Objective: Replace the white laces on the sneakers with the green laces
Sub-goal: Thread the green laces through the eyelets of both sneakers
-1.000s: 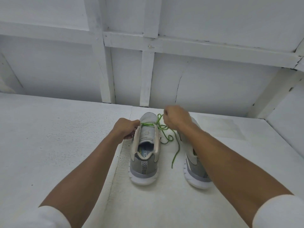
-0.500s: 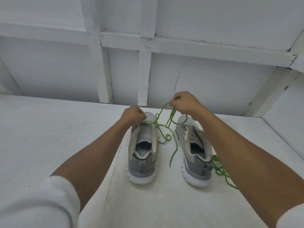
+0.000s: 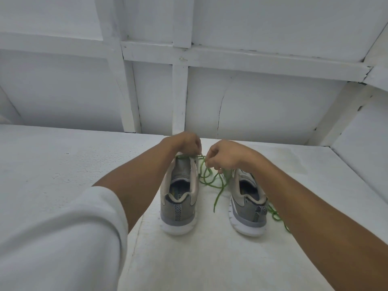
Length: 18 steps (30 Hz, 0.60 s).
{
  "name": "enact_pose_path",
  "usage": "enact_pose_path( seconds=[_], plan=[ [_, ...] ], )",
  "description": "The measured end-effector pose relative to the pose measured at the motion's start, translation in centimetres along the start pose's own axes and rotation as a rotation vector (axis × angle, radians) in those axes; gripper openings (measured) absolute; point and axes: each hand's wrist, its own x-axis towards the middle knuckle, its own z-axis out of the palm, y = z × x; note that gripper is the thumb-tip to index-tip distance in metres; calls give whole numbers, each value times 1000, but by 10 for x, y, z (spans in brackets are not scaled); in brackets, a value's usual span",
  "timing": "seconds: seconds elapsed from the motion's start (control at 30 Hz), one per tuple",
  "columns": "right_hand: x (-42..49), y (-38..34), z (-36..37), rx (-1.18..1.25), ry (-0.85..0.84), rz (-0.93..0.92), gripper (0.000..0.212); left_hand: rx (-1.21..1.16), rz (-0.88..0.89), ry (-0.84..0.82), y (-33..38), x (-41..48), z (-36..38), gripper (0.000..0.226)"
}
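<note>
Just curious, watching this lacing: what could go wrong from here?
The green lace lies looped between the left sneaker and right sneaker; pulling could knot it.
The left hand and right hand both grip it; uneven pulls might leave unequal ends.
The spare lace beside the right sneaker could get dragged.

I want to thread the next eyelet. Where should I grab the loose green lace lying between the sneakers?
Pinch the green lace near its free tip, from above, in the gap between the left sneaker and right sneaker. That tail lies nearly straight and alone, below the loops bunched by the right hand, so it should probably lift cleanly.
</note>
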Motion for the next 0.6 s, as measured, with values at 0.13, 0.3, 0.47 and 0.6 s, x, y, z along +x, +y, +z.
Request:
enact_pose_path(
  seconds=[0.13, 0.3, 0.47, 0.6],
  plan=[
    [4, 4, -11, -81, 14, 19, 39, -412, 62, 169, -3, -8, -27, 9],
    [14, 8, -29, 305, 195, 25, 69, -627, 187, 278, 17, -30, -58, 5],
    [27, 6, -31, 390, 221, -19, 25, -672, 241, 223, 26, -39, -61, 5],
    [35, 12, -31, 341, 227, 45, 18, -775, 234, 191, 19, -47, -58, 8]
  ],
)
